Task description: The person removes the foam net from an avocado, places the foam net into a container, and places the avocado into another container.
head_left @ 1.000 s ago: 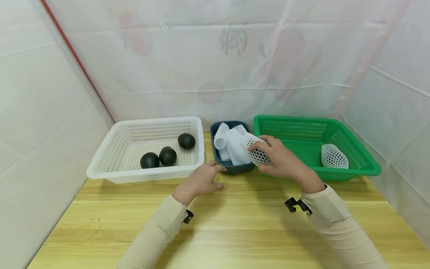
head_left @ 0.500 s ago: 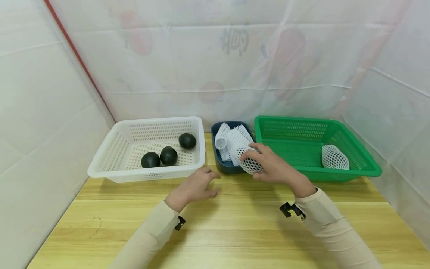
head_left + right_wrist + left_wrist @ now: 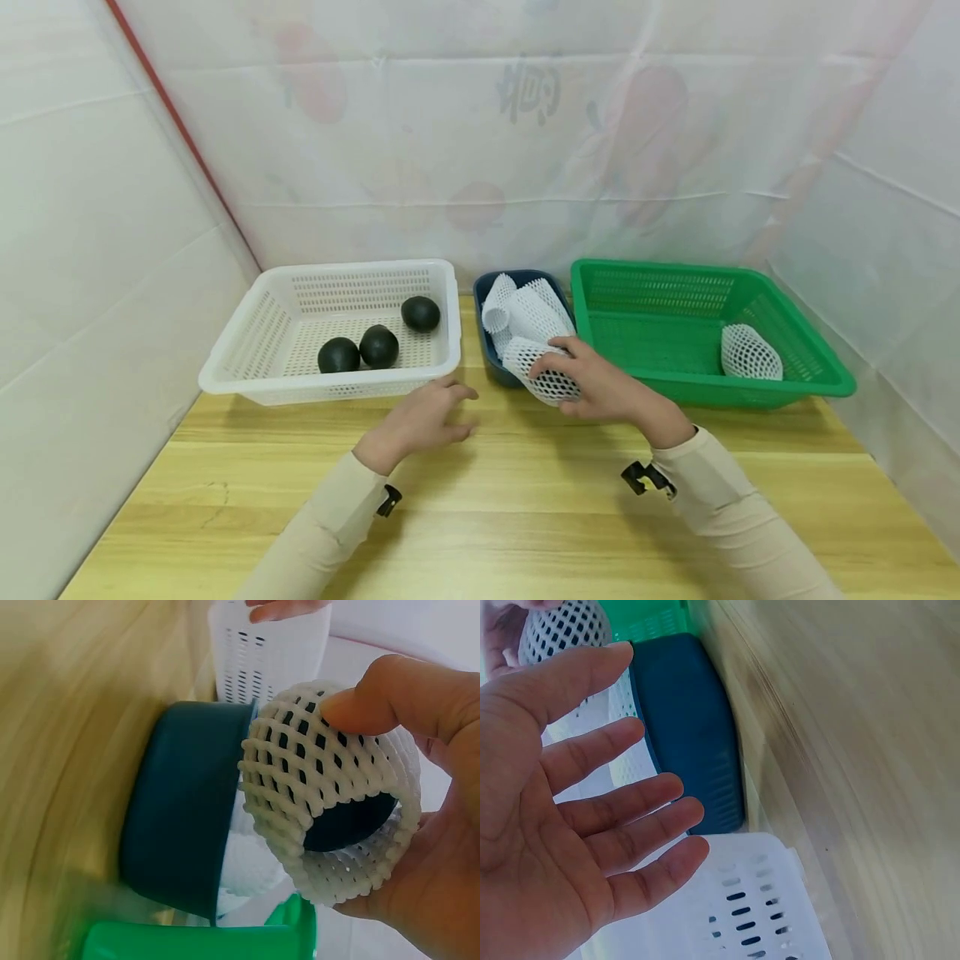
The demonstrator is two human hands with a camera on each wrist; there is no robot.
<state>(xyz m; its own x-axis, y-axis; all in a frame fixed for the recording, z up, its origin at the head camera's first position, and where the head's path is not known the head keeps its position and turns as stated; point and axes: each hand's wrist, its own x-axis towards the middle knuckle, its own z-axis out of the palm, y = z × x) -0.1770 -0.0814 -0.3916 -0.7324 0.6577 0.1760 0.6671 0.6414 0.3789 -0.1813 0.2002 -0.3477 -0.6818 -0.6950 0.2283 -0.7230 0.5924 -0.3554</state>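
Observation:
My right hand point(image 3: 603, 387) holds a dark avocado in a white foam net point(image 3: 536, 368), thumb and fingers curled round it, over the front of the small navy tub point(image 3: 690, 727). In the right wrist view, dark skin shows through the mesh of the netted avocado point(image 3: 300, 754) and at the net's open end. My left hand point(image 3: 420, 418) hovers before the white basket's near right corner, fingers loosely spread, holding nothing. Its palm faces the left wrist view. Several spare foam nets point(image 3: 536, 315) lie in the tub.
At left, the white basket point(image 3: 330, 387) contains three bare avocados point(image 3: 379, 347). The green basket point(image 3: 645, 337) at right has one netted avocado point(image 3: 750, 354) in it. A pale curtain point(image 3: 405, 150) stands behind the wooden table point(image 3: 510, 525).
My right hand has carried the netted avocado left and toward me, from the green basket's edge to the tub's front. My left hand has drawn back to the left, away from the tub.

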